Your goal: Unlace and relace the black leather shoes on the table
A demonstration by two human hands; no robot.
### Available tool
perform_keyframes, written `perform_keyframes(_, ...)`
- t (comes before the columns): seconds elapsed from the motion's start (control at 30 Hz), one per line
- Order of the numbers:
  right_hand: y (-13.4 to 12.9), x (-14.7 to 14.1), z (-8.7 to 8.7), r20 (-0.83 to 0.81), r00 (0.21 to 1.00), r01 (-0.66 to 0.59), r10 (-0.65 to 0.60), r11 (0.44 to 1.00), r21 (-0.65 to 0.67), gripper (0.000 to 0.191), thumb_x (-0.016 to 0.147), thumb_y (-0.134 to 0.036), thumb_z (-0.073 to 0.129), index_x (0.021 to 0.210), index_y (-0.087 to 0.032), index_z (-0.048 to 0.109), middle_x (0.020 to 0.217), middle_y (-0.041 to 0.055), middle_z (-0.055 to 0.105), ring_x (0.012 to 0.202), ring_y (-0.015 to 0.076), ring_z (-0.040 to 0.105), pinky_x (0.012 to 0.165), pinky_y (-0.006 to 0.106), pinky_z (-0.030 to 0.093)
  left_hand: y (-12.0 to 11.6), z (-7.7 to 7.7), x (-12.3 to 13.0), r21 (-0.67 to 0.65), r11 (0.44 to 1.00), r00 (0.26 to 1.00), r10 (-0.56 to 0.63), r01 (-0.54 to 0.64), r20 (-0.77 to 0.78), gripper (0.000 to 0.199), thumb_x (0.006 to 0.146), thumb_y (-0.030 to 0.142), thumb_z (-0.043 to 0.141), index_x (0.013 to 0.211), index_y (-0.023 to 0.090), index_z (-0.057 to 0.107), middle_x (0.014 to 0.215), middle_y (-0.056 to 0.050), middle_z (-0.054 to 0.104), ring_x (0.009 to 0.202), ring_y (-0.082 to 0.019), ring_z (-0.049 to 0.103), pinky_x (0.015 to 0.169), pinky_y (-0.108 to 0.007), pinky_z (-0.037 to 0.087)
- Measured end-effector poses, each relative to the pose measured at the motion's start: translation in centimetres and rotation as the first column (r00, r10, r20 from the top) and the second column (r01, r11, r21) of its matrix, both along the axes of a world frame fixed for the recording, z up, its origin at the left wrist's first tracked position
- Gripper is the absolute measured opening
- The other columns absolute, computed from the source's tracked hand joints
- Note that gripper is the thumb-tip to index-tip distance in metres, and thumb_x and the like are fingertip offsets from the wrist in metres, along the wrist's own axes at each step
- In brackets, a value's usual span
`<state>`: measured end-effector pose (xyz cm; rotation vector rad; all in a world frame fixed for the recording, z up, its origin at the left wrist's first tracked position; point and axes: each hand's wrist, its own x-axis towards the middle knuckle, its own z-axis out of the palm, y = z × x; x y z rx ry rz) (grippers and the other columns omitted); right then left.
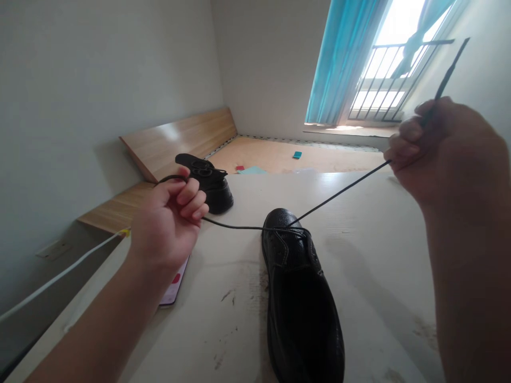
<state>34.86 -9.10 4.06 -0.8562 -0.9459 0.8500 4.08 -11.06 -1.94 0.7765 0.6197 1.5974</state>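
A black leather shoe (pixel 275 298) lies on the white table, toe pointing away, its opening facing me. A thin black lace (pixel 339 197) runs through the holes near its toe end. My left hand (pixel 171 213), left of the shoe, is closed on one side of the lace, which sags a little toward the shoe. Up at the right, my right hand (pixel 447 143) grips the other side, and that stretch looks taut. The lace's tip sticks up above the right fist. Behind my left hand stands a second black shoe (pixel 217 191) with its lace on it.
A phone (pixel 174 290) lies partly under my left forearm on the white table (pixel 223 330). A white cable (pixel 67 276) passes at the left. Beyond the table are a bed surface (pixel 267 151), a wooden headboard (pixel 179 138), a blue curtain (pixel 343 64) and a barred window.
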Motion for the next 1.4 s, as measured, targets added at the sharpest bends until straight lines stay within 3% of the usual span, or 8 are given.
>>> perform_keyframes(0.1,0.0,-0.6,0.5,0.068,0.996,0.05,-0.053,0.997,0.053,0.031,0.087,-0.012,0.052,0.058,-0.024,0.056,0.062,-0.0013,0.037,0.056,0.0093,0.035,0.049,0.033,0.025,-0.4,-0.5,0.9,0.029,0.998,0.98,-0.042,0.048,-0.197,0.016,0.071,0.006,0.037,0.061,0.018,0.042,0.053,0.005,0.021,0.043,-0.009,0.02,0.039,-0.019,0.024)
perform_keyframes(0.2,0.0,-1.5,-0.6,0.342,0.938,-0.077,0.057,0.996,0.045,0.035,0.086,-0.029,0.059,0.053,-0.025,0.047,0.054,-0.0025,0.029,0.048,0.0109,0.022,0.047,0.033,0.014,-1.0,-1.3,1.9,0.099,0.99,0.882,-0.039,0.097,-0.471,0.027,0.079,0.021,0.036,0.053,0.019,0.033,0.052,0.003,0.024,0.047,-0.011,0.024,0.044,-0.023,0.026)
perform_keyframes(0.4,-3.1,-2.1,-5.7,0.734,0.443,-0.224,0.515,0.856,-0.466,0.036,0.085,-0.056,0.054,0.083,-0.021,0.063,0.056,-0.004,0.037,0.05,0.0102,0.028,0.045,0.027,0.022,-1.7,-3.9,3.3,0.064,0.981,0.408,-0.017,0.184,-0.913,0.03,0.093,0.038,0.037,0.079,0.019,0.055,0.06,0.003,0.039,0.057,-0.013,0.038,0.055,-0.026,0.03)
perform_keyframes(0.53,-4.6,-0.9,-8.1,0.779,0.337,-0.183,0.529,0.848,-0.497,0.036,0.093,-0.048,0.043,0.081,-0.019,0.06,0.067,0.0,0.053,0.058,0.0113,0.042,0.052,0.026,0.034,-1.8,-4.5,3.4,0.06,0.967,0.27,-0.009,0.249,-0.963,0.018,0.091,0.024,0.036,0.089,0.021,0.054,0.07,0.002,0.048,0.066,-0.015,0.045,0.061,-0.026,0.032)
perform_keyframes(0.7,-4.5,-0.2,-9.1,0.551,0.482,-0.315,0.681,0.722,-0.617,0.029,0.088,-0.046,0.054,0.084,-0.017,0.056,0.091,0.0061,0.068,0.051,0.0065,0.042,0.047,0.023,0.035,-2.0,-4.2,4.0,0.025,0.949,0.117,-0.013,0.316,-0.993,0.033,0.092,0.04,0.038,0.067,0.019,0.042,0.063,0.003,0.044,0.062,-0.015,0.044,0.058,-0.026,0.03)
perform_keyframes(0.8,-4.3,-0.1,-9.2,0.457,0.577,-0.363,0.677,0.714,-0.598,0.032,0.08,-0.043,0.066,0.074,-0.017,0.049,0.086,0.0064,0.07,0.052,0.0062,0.045,0.047,0.022,0.035,-1.8,-4.6,4.2,0.02,0.955,0.076,-0.003,0.297,-0.997,0.043,0.094,0.048,0.034,0.063,0.019,0.041,0.06,0.003,0.045,0.06,-0.015,0.044,0.057,-0.026,0.031)
perform_keyframes(1.03,-4.2,0.3,-9.8,0.383,0.564,-0.403,0.732,0.649,-0.645,0.031,0.083,-0.042,0.063,0.097,-0.015,0.062,0.09,0.0086,0.072,0.052,0.0068,0.048,0.051,0.023,0.04,-0.9,-5.1,3.4,0.06,0.981,0.069,0.048,0.184,-0.996,0.037,0.091,0.048,0.039,0.091,0.02,0.063,0.069,0.002,0.059,0.064,-0.016,0.052,0.058,-0.025,0.035)
perform_keyframes(1.4,-5.3,-1.6,-9.3,0.54,0.639,-0.213,0.548,0.801,-0.56,0.023,0.084,-0.04,0.061,0.085,-0.018,0.065,0.085,0.0066,0.073,0.063,0.0134,0.057,0.053,0.026,0.04,-1.1,-4.4,3.0,0.119,0.975,-0.147,0.148,0.187,-0.978,0.03,0.085,0.034,0.037,0.059,0.019,0.041,0.054,0.003,0.04,0.054,-0.013,0.04,0.053,-0.027,0.022)
